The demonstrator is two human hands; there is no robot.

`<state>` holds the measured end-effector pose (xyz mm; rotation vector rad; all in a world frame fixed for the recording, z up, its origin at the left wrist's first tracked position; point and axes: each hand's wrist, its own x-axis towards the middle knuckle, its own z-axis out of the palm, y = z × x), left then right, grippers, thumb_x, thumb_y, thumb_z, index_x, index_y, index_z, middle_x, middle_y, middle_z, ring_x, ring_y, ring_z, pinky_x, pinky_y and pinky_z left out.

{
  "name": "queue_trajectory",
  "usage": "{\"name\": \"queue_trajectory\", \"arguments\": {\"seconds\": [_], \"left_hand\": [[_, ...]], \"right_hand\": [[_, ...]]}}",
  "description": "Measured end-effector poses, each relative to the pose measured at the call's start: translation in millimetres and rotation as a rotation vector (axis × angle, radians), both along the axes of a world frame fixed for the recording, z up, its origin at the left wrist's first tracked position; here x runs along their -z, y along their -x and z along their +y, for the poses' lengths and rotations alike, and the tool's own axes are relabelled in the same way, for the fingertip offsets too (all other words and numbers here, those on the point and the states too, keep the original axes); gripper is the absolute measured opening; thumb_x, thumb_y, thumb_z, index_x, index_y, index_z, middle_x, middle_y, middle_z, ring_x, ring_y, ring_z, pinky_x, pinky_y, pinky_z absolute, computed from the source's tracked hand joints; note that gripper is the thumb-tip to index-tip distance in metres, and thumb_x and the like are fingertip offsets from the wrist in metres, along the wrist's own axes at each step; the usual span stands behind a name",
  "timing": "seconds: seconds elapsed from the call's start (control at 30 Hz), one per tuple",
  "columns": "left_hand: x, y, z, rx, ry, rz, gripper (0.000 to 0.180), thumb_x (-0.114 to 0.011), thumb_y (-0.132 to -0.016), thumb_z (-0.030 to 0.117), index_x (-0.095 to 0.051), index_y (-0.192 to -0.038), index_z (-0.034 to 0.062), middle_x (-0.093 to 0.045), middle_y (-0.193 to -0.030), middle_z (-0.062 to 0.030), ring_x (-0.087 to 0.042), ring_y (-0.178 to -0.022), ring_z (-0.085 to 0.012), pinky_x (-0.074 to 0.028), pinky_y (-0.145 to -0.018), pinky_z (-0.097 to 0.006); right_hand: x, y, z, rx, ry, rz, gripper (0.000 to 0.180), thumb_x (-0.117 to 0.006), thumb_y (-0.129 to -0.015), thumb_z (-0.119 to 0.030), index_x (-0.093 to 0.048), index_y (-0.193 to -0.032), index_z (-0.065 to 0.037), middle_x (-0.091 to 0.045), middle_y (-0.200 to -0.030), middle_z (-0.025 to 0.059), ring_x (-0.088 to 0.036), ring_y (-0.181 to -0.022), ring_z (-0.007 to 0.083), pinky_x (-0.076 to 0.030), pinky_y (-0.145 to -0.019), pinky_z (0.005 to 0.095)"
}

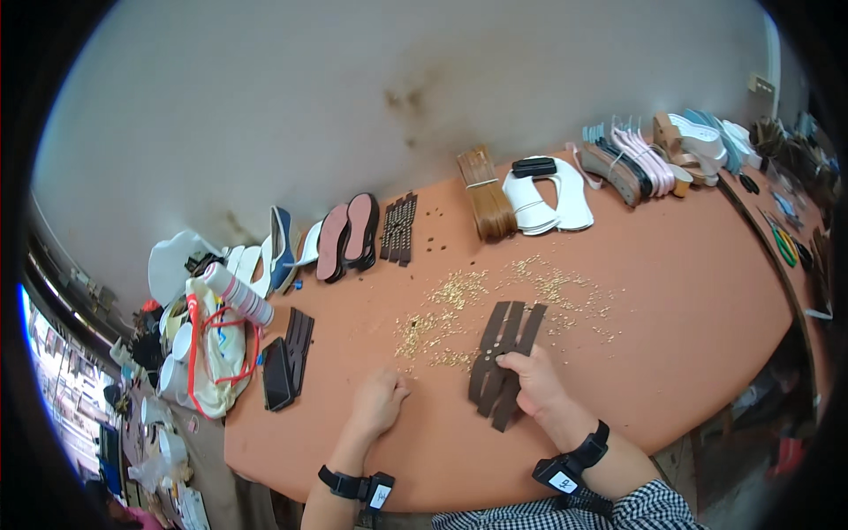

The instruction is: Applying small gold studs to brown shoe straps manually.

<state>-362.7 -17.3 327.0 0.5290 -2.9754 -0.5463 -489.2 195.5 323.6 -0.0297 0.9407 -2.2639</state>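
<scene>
In my right hand (536, 382) is a dark brown slotted shoe strap piece (500, 340), pinched near its middle with the thumb on top. Its long strips fan out above and below the thumb, and a few small shiny studs show on it. My left hand (382, 400) rests on the table to the left of the piece, its fingers curled closed. Whatever those fingers hold, if anything, is hidden. Beyond both hands, many tiny gold studs (459, 290) lie scattered over the orange-brown tabletop (689, 327).
On the left are a dark phone (278, 375), more brown strap pieces (300, 340) and a stack of cups (238, 296). Along the wall stand pink-topped soles (334, 238), studded straps (399, 230), a tan strip bundle (488, 199), white cutouts (572, 199) and shoe parts (636, 163). Green-handled scissors (783, 246) lie right.
</scene>
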Motion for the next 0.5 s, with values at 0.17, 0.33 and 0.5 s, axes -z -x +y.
{"name": "queue_trajectory", "arguments": {"seconds": [0.17,0.33,0.5], "left_hand": [[-6,1,7,-0.161,-0.144,0.133,0.011,-0.060,-0.078,0.011,-0.056,-0.077,0.0010,-0.058,-0.071,-0.0128,-0.058,-0.068,-0.0238,-0.046,-0.061,-0.034],[-19,20,19,-0.265,-1.134,0.458,0.005,-0.057,-0.081,0.002,-0.055,-0.085,0.0015,-0.060,-0.070,-0.0081,-0.059,-0.061,-0.0135,-0.050,-0.053,-0.023],[-34,52,57,-0.204,-1.402,0.521,0.007,-0.058,-0.078,-0.003,-0.053,-0.081,0.0015,-0.058,-0.072,-0.0087,-0.058,-0.061,-0.0152,-0.050,-0.056,-0.025]], "right_hand": [[-4,1,6,-0.099,0.008,-0.061,0.018,-0.049,-0.077,0.004,-0.054,-0.094,0.000,-0.058,-0.087,0.0073,-0.058,-0.076,0.0172,-0.051,-0.067,0.0332],[-2,0,1,-0.083,0.029,-0.032,0.020,-0.050,-0.078,0.007,-0.053,-0.097,0.000,-0.059,-0.089,0.0074,-0.059,-0.079,0.0165,-0.050,-0.070,0.0307],[2,4,2,-0.037,0.025,-0.019,0.018,-0.050,-0.079,0.006,-0.054,-0.096,0.001,-0.059,-0.089,0.0071,-0.058,-0.079,0.0154,-0.049,-0.072,0.0286]]}}
